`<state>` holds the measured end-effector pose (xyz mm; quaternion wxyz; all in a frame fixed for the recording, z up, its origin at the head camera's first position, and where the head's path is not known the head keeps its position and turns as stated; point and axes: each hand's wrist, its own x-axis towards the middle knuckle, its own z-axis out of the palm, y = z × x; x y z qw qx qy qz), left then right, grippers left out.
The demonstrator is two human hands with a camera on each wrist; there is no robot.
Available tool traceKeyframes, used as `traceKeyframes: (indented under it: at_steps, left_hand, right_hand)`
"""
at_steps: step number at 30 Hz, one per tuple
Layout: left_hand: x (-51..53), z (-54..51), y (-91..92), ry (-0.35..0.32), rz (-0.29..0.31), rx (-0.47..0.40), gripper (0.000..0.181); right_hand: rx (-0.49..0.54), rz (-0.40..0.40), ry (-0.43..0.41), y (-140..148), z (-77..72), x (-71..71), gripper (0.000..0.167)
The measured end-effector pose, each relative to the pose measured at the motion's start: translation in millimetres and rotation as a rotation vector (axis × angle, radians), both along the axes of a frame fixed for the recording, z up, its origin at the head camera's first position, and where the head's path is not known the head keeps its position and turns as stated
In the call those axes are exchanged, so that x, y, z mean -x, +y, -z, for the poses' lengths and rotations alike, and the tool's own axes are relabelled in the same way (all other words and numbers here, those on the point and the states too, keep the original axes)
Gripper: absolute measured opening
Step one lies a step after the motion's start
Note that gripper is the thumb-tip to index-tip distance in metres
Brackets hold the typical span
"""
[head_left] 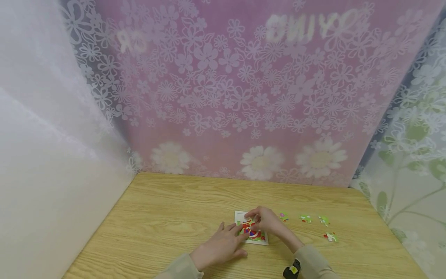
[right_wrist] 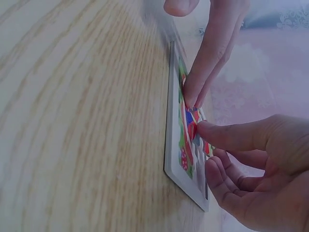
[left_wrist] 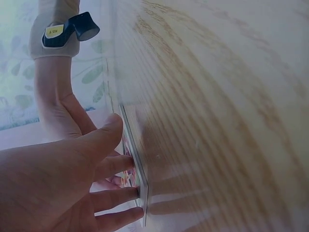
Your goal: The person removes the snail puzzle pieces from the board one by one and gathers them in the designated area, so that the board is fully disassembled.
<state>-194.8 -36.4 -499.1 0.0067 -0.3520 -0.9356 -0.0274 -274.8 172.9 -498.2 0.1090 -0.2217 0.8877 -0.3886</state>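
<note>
A small jigsaw puzzle in a white frame tray [head_left: 239,214] lies flat on the wooden table, its picture red, blue and green. My left hand [head_left: 219,247] has its fingers extended, with fingertips [right_wrist: 191,96] touching the assembled picture and the tray's near-left side. From the right, my right hand [head_left: 268,223] reaches over the tray. Its thumb and fingers pinch a puzzle piece [right_wrist: 207,148] with green and red on it, at the picture's surface. Those fingers partly cover the piece, so its full outline is hidden.
Several loose puzzle pieces lie right of the tray, among them a green one [head_left: 324,220] and a red-and-white one [head_left: 330,236]. A flowered pink curtain [head_left: 223,116] hangs behind the table [head_left: 167,217]. A black wrist camera [head_left: 292,269] sits on the right wrist.
</note>
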Motion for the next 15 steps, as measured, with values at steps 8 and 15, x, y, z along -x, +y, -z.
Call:
traceKeyframes:
  at_steps: [8, 15]
  left_hand:
    - [0.4, 0.2, 0.7, -0.013, -0.001, -0.003, 0.061]
    - [1.1, 2.6, 0.9, 0.008, 0.000, 0.005, 0.061]
  right_hand:
    - [-0.038, -0.008, 0.045, 0.5, 1.5, 1.3, 0.023]
    - [-0.043, -0.020, 0.082, 2.9, 1.2, -0.2, 0.021]
